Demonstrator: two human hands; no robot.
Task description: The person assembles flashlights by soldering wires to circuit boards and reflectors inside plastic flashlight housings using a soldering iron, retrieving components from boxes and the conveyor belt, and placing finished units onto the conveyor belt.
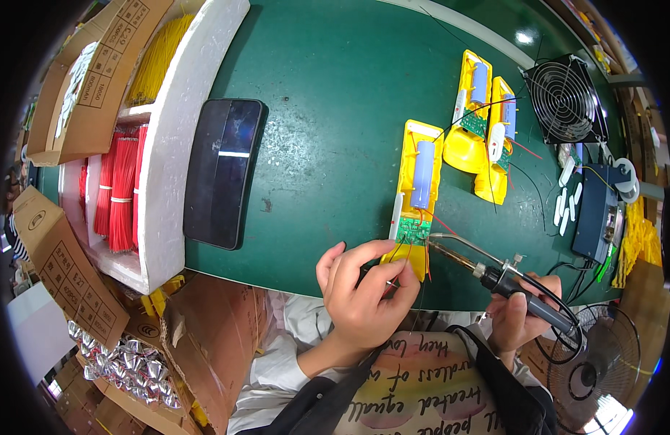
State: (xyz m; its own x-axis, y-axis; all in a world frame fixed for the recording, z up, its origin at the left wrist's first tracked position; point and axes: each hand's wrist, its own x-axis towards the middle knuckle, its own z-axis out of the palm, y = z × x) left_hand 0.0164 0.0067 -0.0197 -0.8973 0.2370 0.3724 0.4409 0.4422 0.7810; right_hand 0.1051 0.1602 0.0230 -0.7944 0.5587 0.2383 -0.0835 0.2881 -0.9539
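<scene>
Here, the right hand (522, 319) is wrapped around a dark iron (505, 284), its metal tip at a green board (413, 230). The left hand (365, 299) is half-curled at the yellow shell (407, 183)'s lower end; I cannot tell whether it pinches anything. The shell lies open on the scuffed table (313, 145), holding 1 smooth blue cylinder (423, 174).

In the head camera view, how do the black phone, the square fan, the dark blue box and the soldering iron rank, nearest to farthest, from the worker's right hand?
From the right hand:
1. Soldering iron: held in it.
2. Dark blue box: up and to the right.
3. Square fan: beyond the box.
4. Black phone: far left.
</scene>
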